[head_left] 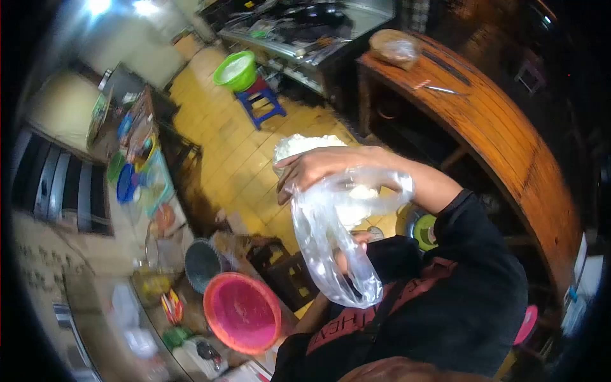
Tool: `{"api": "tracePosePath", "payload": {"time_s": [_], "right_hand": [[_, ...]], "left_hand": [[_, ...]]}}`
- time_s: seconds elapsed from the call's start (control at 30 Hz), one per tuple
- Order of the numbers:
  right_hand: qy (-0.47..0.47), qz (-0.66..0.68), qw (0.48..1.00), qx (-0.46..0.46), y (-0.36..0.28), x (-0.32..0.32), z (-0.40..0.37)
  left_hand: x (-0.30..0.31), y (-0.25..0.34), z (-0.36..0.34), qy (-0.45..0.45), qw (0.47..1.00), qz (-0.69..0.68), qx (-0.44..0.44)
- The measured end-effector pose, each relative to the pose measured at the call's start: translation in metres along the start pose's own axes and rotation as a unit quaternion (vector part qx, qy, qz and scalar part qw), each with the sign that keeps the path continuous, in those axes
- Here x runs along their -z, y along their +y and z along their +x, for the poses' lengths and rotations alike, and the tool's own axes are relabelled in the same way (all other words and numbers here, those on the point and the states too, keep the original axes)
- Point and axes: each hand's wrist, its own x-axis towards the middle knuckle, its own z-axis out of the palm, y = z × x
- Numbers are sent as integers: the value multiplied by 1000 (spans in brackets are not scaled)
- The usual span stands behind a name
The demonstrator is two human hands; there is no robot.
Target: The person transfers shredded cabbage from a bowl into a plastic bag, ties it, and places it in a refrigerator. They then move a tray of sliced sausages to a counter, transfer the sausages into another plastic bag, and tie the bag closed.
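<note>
A loose black fabric sleeve [474, 223] ends near the elbow of the bare right forearm [420, 179], which stretches out ahead of the torso. The wrist bends, and the bare right hand [312, 168] turns its back upward, fingers curled down. The bare left forearm [313, 313] slants up toward the partly hidden left hand [344, 261].

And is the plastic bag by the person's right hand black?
No, the plastic bag is transparent and colourless, with white shine along its folds.
</note>
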Motion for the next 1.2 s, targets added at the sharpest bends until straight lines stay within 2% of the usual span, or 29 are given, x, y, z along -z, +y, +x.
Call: {"api": "tracePosePath", "payload": {"time_s": [0.03,0.07,0.13,0.2,0.23,0.3,0.43,0.47,0.5,0.6,0.63,0.7,0.77,0.8,0.83,0.87,0.9,0.97,1.03,1.1,1.13,1.17,1.2], "right_hand": [[-174,-223,959,-31,-21,20,-11],[-122,-190,974,-2,-15,23,-34],[-116,-161,980,6,-36,36,-59],[-117,-82,990,22,-46,44,-95],[-101,-93,990,11,-51,50,-111],[21,-173,984,-35,-65,56,-153],[250,-319,907,-118,-83,58,-224],[307,-310,888,-147,-61,59,-250],[415,-230,869,-143,-55,56,-270],[476,-189,846,-149,-55,65,-331],[517,-207,808,-191,-48,63,-353],[582,-280,721,-252,-62,66,-362],[476,-395,653,-438,-75,92,-370],[498,-352,651,-451,-69,96,-386],[513,-313,649,-467,-69,107,-396],[546,-253,607,-519,-68,117,-401],[545,-358,602,-460,-52,117,-429],[613,-363,530,-460,-34,127,-454],[617,-357,517,-473,-14,129,-480],[663,-325,480,-474,3,127,-492],[687,-320,467,-456,7,128,-492],[690,-323,459,-458,7,126,-493],[651,-392,429,-488,7,125,-491]], "left_hand": [[-14,-1,21,-62,974,-204,78],[-28,1,41,-104,915,-360,151],[-38,8,76,-142,835,-491,204],[-44,20,110,-150,780,-563,228],[-45,26,126,-151,755,-592,235],[-49,39,160,-148,712,-642,245],[-53,59,233,-138,663,-695,241],[-53,61,255,-136,656,-702,242],[-56,58,281,-136,653,-704,243],[-83,8,355,-143,678,-677,250],[-95,-37,384,-153,695,-658,244],[-119,-76,423,-215,753,-601,162],[-137,-61,459,-280,825,-485,76],[-145,-52,476,-304,800,-498,143],[-161,-50,489,-329,807,-463,161],[-174,-48,500,-366,811,-421,178],[-190,-48,513,-401,813,-378,188],[-230,-62,535,-466,718,-414,309],[-256,-51,551,-484,688,-426,333],[-289,-63,566,-466,628,-447,433],[-299,-64,567,-473,602,-521,377],[-305,-70,570,-483,525,-560,422],[-296,-56,572,-513,602,-522,319]]}}
